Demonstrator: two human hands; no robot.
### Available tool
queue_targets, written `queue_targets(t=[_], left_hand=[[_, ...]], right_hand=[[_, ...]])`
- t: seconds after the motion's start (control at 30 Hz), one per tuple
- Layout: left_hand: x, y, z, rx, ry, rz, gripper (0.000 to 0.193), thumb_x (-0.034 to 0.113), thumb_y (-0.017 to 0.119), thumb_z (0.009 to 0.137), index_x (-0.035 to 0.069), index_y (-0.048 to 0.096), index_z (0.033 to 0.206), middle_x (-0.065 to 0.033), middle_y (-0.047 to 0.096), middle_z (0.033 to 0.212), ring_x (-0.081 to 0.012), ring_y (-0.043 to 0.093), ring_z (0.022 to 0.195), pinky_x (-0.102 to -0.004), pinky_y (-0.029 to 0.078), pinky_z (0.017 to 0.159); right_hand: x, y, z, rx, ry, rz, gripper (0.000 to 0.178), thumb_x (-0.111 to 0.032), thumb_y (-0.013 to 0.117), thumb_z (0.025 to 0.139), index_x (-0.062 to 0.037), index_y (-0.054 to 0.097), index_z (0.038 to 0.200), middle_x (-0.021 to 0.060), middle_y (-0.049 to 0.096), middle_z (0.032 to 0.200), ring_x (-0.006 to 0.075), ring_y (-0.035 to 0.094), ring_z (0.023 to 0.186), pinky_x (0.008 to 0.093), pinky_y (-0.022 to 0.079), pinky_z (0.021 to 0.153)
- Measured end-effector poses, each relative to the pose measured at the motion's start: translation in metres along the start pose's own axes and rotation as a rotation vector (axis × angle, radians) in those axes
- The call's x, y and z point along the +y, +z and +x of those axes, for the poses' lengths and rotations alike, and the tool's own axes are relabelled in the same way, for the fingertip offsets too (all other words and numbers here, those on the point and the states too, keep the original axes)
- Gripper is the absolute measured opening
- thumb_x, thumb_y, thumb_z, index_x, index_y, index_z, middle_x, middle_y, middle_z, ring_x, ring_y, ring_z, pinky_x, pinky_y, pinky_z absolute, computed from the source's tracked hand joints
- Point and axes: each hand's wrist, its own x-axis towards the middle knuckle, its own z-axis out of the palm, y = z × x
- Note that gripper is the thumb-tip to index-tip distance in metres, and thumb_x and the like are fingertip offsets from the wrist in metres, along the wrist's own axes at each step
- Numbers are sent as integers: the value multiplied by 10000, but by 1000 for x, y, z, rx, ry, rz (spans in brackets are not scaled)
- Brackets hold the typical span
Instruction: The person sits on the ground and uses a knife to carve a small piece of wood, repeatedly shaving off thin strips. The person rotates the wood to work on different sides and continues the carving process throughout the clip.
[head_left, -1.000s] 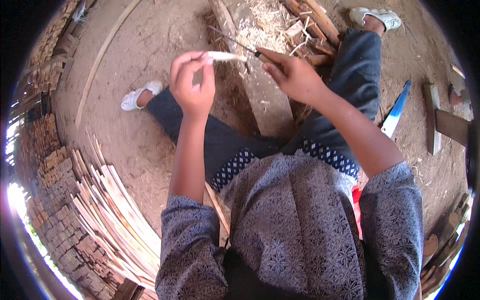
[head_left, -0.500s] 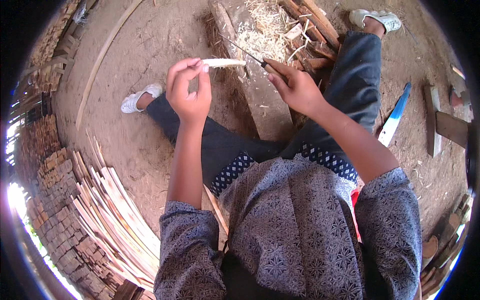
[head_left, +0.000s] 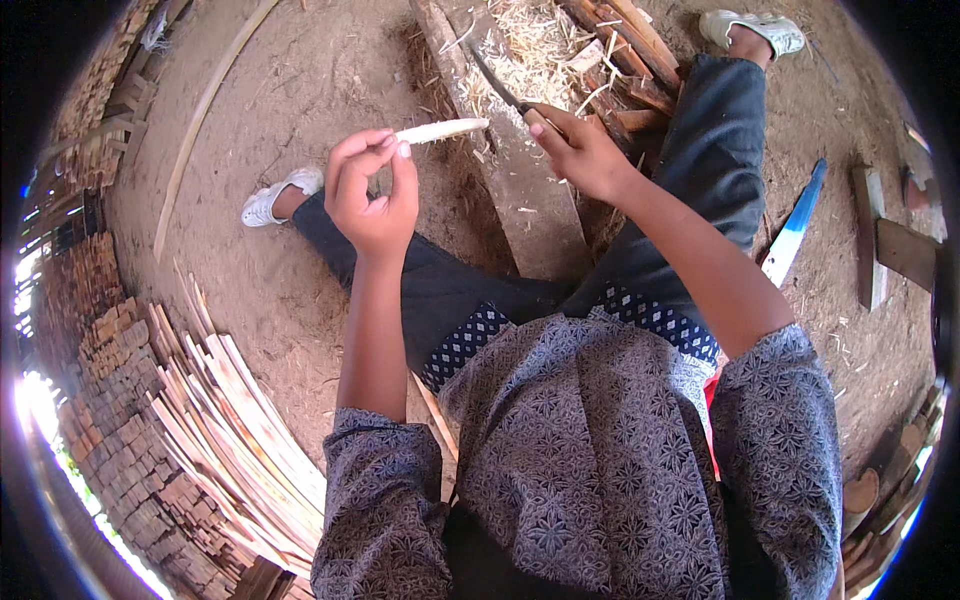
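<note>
Two grips, both closed on something

From my remote seat I see long pale strips (head_left: 245,420) lying near left. Right of them, my left hand (head_left: 372,195) pinches thumb and fingers together on the left end of a pale stick (head_left: 440,131), whose right end points over the plank (head_left: 540,225). I judge the stick light, stiff and hardly slippery, its narrow tip easiest to snap; I favour holding the left end, clear of the blade. Shavings (head_left: 530,45) cover the plank's far part. Farther right, my right hand (head_left: 590,155) wraps the handle of a knife (head_left: 505,93), its blade pointing far left, apart from the stick.
</note>
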Motion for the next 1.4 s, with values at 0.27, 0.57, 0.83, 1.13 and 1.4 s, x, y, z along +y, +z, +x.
queue_targets(t=[0.27,0.57,0.83,1.13,1.4], left_hand=[[10,-17,-23,-59,67,-5,214,-113,776,797,15,698,950,-144,724,1068,-250,733,885,-327,594,745],[10,-3,-10,19,-99,63,194,-102,806,794,12,737,934,-102,678,1019,-222,698,871,-312,574,769],[20,14,8,2,-11,101,221,-114,812,802,30,765,964,-88,680,1000,-154,687,861,-239,523,660],[28,29,17,3,67,48,205,-104,817,772,26,743,912,-86,671,979,-230,710,857,-328,578,728],[30,35,19,12,62,36,214,-107,817,772,21,739,924,-106,682,977,-239,721,881,-329,591,752]], right_hand=[[-25,4,-53,-112,54,5,405,-174,561,1106,-104,495,1500,15,649,835,81,539,644,273,455,619],[-138,-6,-57,207,-524,122,327,-163,573,1075,-85,566,1392,163,609,680,329,645,595,415,492,598],[-101,-22,-56,15,-139,-233,308,-157,535,1106,-69,547,1401,85,640,817,211,585,726,358,492,674],[-64,-3,-42,73,-311,-249,279,-171,610,1036,-93,565,1301,212,715,829,439,722,772,532,558,679],[-68,-2,-49,-2,-162,-350,242,-141,579,1077,-68,543,1305,174,668,787,347,693,702,425,519,647]])
